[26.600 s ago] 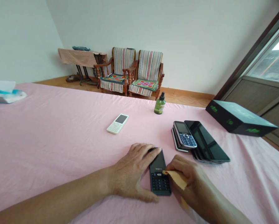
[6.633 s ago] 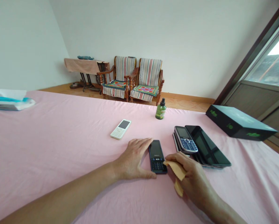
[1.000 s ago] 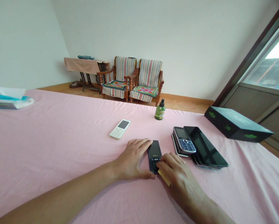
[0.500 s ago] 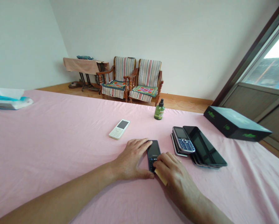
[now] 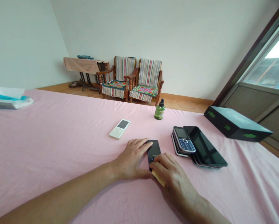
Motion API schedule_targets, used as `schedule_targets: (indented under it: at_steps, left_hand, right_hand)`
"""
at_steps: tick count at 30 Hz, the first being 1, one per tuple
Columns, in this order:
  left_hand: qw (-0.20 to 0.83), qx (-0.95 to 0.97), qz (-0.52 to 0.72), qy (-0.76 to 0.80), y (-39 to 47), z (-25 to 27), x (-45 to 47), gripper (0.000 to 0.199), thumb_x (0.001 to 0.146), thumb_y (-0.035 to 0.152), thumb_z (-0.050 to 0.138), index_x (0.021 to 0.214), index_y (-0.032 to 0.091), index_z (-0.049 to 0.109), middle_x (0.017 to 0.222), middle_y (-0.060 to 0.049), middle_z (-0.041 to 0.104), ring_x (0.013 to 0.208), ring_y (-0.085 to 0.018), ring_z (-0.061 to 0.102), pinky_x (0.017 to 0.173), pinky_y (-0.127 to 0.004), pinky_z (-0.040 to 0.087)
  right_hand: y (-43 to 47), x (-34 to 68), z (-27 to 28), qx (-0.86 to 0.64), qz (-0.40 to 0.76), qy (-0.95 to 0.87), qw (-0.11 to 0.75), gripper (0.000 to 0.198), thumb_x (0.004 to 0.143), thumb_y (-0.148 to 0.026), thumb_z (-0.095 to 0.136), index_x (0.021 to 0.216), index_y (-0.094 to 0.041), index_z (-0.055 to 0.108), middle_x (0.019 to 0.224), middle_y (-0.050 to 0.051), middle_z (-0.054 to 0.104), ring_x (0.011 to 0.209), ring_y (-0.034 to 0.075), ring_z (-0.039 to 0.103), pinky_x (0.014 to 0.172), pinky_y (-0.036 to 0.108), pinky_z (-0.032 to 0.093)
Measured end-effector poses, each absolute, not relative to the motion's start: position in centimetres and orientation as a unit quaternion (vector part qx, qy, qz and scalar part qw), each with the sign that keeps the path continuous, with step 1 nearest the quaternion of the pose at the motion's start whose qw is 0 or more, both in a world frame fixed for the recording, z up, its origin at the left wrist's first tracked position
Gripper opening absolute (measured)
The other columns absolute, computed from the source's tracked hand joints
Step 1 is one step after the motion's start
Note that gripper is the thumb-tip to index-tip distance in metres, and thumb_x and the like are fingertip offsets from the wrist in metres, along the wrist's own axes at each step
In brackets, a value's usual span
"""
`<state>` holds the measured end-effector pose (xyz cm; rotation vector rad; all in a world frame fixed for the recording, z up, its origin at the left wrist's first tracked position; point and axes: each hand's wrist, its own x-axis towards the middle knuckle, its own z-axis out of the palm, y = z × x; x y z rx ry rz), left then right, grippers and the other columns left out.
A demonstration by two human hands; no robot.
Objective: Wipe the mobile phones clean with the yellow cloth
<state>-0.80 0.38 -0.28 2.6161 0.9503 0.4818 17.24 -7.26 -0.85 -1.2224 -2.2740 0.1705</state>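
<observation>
A dark keypad phone (image 5: 154,148) lies face up on the pink cloth (image 5: 67,133) in front of me. My left hand (image 5: 132,159) braces it, fingertips at its top left edge and thumb near its lower end. Pinched in my right hand (image 5: 168,174) is a small yellow cloth (image 5: 158,178) with a jagged edge, pressed on the phone's keypad. Those fingers hide most of the keys. Beyond my left hand lies a white keypad phone (image 5: 119,128), touched by neither hand.
Right of my hands, a blue-keyed phone (image 5: 184,140) tops one stack, beside a stack of large black phones or tablets (image 5: 206,146). A green spray bottle (image 5: 159,110) stands farther back. A black box (image 5: 234,123) sits at right, a tissue pack (image 5: 11,101) far left.
My right hand has shifted slightly left and down over the keypad, with the yellow cloth in its fingers. My left hand and the phone stay in place.
</observation>
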Motion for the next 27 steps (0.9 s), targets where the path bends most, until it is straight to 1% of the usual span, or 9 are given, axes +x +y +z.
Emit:
schedule_targets:
  at_steps: [2, 5, 10, 14, 18, 27]
  left_hand:
    - [0.158, 0.914, 0.175, 0.332, 0.4, -0.4, -0.8, 0.095, 0.061, 0.054, 0.082, 0.139, 0.017, 0.043, 0.147, -0.018, 0.040, 0.133, -0.036, 0.039, 0.110, -0.051, 0.030]
    - [0.160, 0.913, 0.180, 0.331, 0.5, -0.5, -0.8, 0.098, 0.060, 0.060, 0.081, 0.139, 0.017, 0.043, 0.147, -0.018, 0.040, 0.133, -0.036, 0.039, 0.110, -0.052, 0.029]
    - [0.163, 0.914, 0.166, 0.331, 0.5, -0.5, -0.9, 0.101, 0.062, 0.069, 0.076, 0.141, 0.015, 0.041, 0.148, -0.019, 0.039, 0.134, -0.037, 0.037, 0.110, -0.052, 0.028]
    - [0.161, 0.916, 0.169, 0.326, 0.4, -0.4, -0.9, 0.100, 0.064, 0.073, 0.071, 0.141, 0.016, 0.041, 0.147, -0.019, 0.040, 0.134, -0.036, 0.037, 0.110, -0.051, 0.028]
    - [0.157, 0.916, 0.167, 0.328, 0.4, -0.3, -0.9, 0.101, 0.063, 0.072, 0.073, 0.141, 0.015, 0.041, 0.147, -0.019, 0.039, 0.134, -0.035, 0.037, 0.110, -0.051, 0.028]
    - [0.164, 0.914, 0.169, 0.329, 0.3, -0.3, -0.9, 0.100, 0.063, 0.071, 0.073, 0.141, 0.017, 0.042, 0.148, -0.019, 0.039, 0.134, -0.037, 0.037, 0.109, -0.052, 0.028]
  right_hand:
    - [-7.3, 17.2, -0.8, -0.453, 0.074, -0.842, 0.282, 0.011, 0.087, -0.008, 0.062, 0.081, -0.017, 0.063, 0.084, 0.004, 0.060, 0.078, 0.020, 0.050, 0.068, 0.033, 0.039]
    - [-7.4, 17.3, -0.6, -0.457, 0.080, -0.834, 0.300, 0.012, 0.086, -0.006, 0.062, 0.087, -0.018, 0.065, 0.086, 0.005, 0.061, 0.080, 0.021, 0.051, 0.071, 0.034, 0.041]
    - [-7.3, 17.9, -0.3, -0.466, 0.088, -0.819, 0.324, 0.026, 0.081, 0.001, 0.059, 0.097, -0.018, 0.065, 0.091, 0.007, 0.062, 0.083, 0.023, 0.052, 0.073, 0.036, 0.043]
    - [-7.3, 18.5, -0.4, -0.477, 0.103, -0.803, 0.341, 0.028, 0.082, 0.001, 0.051, 0.098, -0.018, 0.064, 0.093, 0.008, 0.060, 0.084, 0.023, 0.053, 0.071, 0.036, 0.044]
    - [-7.3, 18.8, -0.5, -0.483, 0.111, -0.797, 0.345, 0.025, 0.084, -0.001, 0.048, 0.095, -0.018, 0.063, 0.091, 0.008, 0.060, 0.082, 0.023, 0.053, 0.070, 0.036, 0.044]
    - [-7.4, 19.0, -0.6, -0.488, 0.121, -0.793, 0.344, 0.030, 0.077, 0.003, 0.047, 0.092, -0.018, 0.062, 0.090, 0.008, 0.060, 0.082, 0.023, 0.054, 0.069, 0.035, 0.043]
